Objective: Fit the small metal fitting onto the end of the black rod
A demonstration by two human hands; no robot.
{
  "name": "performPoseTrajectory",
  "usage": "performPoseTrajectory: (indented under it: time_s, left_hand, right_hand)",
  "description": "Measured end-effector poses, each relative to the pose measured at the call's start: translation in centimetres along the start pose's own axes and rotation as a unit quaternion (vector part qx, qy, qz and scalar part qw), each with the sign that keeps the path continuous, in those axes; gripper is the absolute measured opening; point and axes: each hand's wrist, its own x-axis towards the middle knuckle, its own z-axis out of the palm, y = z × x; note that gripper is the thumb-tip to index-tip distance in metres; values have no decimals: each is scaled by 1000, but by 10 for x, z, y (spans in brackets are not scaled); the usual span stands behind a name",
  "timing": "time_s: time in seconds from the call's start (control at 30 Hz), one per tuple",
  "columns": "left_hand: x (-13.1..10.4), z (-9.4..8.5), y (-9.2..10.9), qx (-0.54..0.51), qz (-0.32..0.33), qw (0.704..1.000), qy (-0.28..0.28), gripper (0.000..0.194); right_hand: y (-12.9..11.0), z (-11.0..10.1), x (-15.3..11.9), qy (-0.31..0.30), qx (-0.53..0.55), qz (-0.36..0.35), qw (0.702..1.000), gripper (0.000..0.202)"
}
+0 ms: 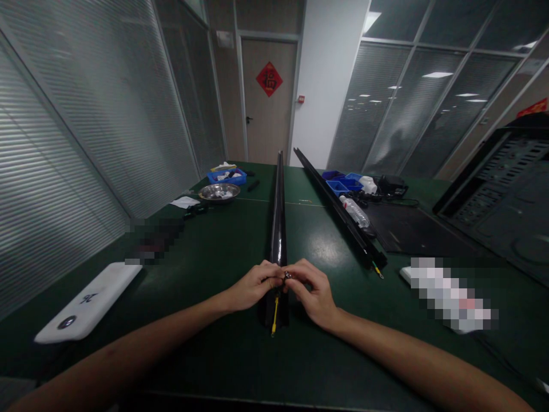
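On the far left of the dark green desk (214,355) lies a flat white oblong plastic cover (88,301), well apart from our work, and further back sit a round shiny metal bowl (219,192) and a blue plastic tray (227,175). None of these is in our way, so we leave them be.

Our left hand (254,284) is curled, its fingertips pinched at the near end of the long glossy black rail (278,223), which runs straight away from us down the middle of the desk. Between both hands sits a small silvery metal fitting (287,275), right at the rail's top edge; it is too small to tell whether it is a screw or a clip. Below it a thin yellow wire (275,315) hangs out of the rail's end towards us.

Our right hand (312,290) is closed too, thumb and forefinger pinching the same fitting from the other side. We judge it best to let the left hand brace the rail while the right works the fitting with small, square moves, keeping clear of the wire.

To the right lie a second long black rail (338,212) and a clear plastic bottle (355,211)
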Motion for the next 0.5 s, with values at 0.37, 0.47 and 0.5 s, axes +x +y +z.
performPoseTrajectory:
  time_s: [0.37,0.47,0.5]
  left_hand:
    - [1,-1,2,-8,2,1000,-9,28]
    - [2,-1,3,-10,-2,1000,-12,26]
    - [2,-2,3,-10,-5,1000,-11,25]
  right_hand:
    - [4,0,-2,0,-9,-8,1000,20]
    - [5,0,-2,2,-6,-6,1000,20]
    - [5,0,-2,2,-5,-5,1000,20]
